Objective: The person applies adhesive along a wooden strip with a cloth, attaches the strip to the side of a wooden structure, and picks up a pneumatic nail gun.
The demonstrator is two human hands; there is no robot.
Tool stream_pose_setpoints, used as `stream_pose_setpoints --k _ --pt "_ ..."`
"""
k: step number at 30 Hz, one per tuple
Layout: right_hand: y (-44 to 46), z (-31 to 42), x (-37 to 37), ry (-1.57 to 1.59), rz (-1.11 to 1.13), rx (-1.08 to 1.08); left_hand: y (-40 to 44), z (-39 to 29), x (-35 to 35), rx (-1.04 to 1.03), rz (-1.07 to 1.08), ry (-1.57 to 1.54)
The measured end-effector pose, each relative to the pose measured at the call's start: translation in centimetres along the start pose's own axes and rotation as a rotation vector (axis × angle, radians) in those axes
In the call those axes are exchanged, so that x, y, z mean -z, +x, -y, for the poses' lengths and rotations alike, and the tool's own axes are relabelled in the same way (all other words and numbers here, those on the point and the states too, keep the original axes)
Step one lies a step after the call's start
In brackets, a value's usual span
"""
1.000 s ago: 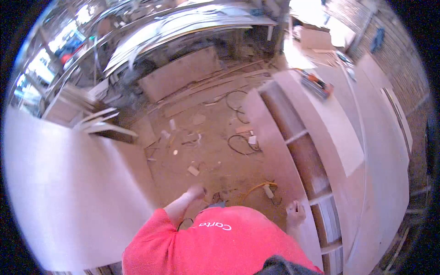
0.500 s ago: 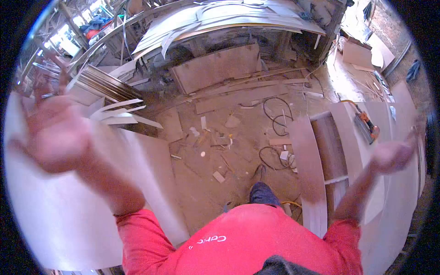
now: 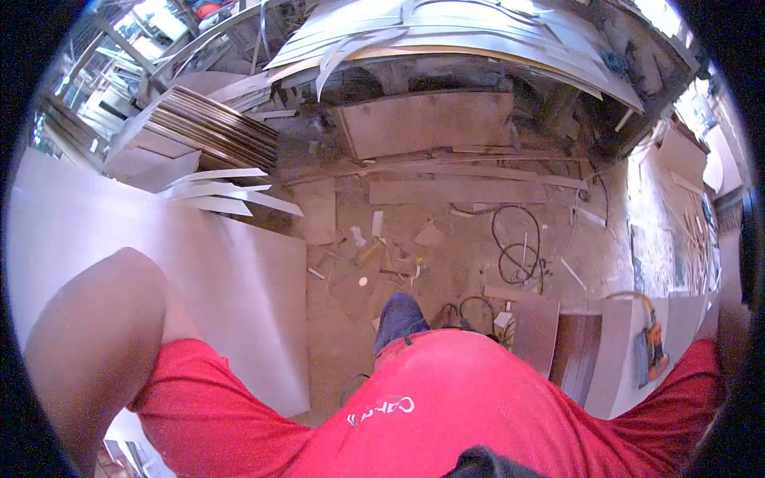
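Neither of my hands shows at this moment. My left arm (image 3: 96, 342) is bent at the elbow, and its forearm runs down out of the picture at the lower left. Below and beside it lies a large pale sheet (image 3: 231, 271) with a smooth, shiny face. On the other side, my right sleeve (image 3: 677, 398) reaches the dark right edge, where the rest of the arm is lost. An orange and dark power tool (image 3: 653, 354) with a cord rests on a pale panel (image 3: 613, 350), nearest to that sleeve.
Stacked thin boards (image 3: 215, 127) and loose white strips (image 3: 223, 191) stand at the left. Ahead is a rack piled with pale sheets (image 3: 462, 40), with a brown board (image 3: 430, 123) leaning below. Offcuts and a dark coiled cable (image 3: 518, 243) litter the floor (image 3: 343, 295).
Both hands, raised and blurred over the side panels before, have left the view. My left arm has folded at the elbow. The camera view has shifted, and my foot appears further left.
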State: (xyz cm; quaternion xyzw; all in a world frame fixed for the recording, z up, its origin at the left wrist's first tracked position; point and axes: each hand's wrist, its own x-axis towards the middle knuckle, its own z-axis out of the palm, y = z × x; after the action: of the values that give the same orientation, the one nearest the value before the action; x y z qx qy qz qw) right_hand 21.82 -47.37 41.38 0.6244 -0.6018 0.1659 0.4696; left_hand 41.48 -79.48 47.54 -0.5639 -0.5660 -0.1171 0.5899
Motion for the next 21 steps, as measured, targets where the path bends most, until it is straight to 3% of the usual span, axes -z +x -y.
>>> stream_pose_setpoints --k 13,21 --pt "-3.2 -18.5 -7.9 -0.164 0.110 -0.075 -13.7 20.2 -9.9 -0.004 -0.137 -0.102" --pt "-7.5 -28.9 -7.7 -0.409 0.239 -0.198 -21.6 33.8 -20.9 -0.047 -0.300 -0.262"
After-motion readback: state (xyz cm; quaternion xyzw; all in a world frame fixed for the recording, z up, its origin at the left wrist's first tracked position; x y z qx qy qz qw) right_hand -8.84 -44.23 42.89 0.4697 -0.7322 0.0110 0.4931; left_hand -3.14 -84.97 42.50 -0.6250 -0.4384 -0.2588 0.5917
